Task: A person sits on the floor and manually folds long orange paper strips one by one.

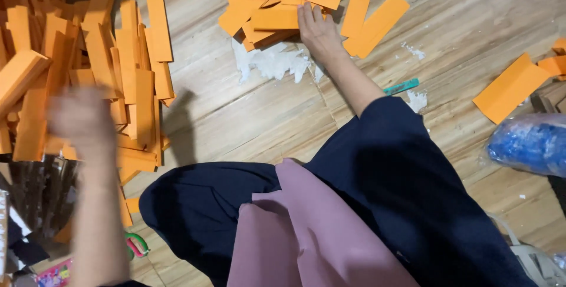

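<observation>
Many flat orange card strips [277,4] under right hand [315,27]; left hand [82,122] blurred.

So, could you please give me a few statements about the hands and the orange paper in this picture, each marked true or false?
1. The right hand rests on the flat orange paper strips lying on the wooden floor. True.
2. The left hand is sharply in focus. False: it is blurred, over the heap of folded orange paper pieces.
3. A blue plastic bag lies at the right edge. True.
4. The torn white paper scraps lie on the person's lap. False: they lie on the floor.
</observation>
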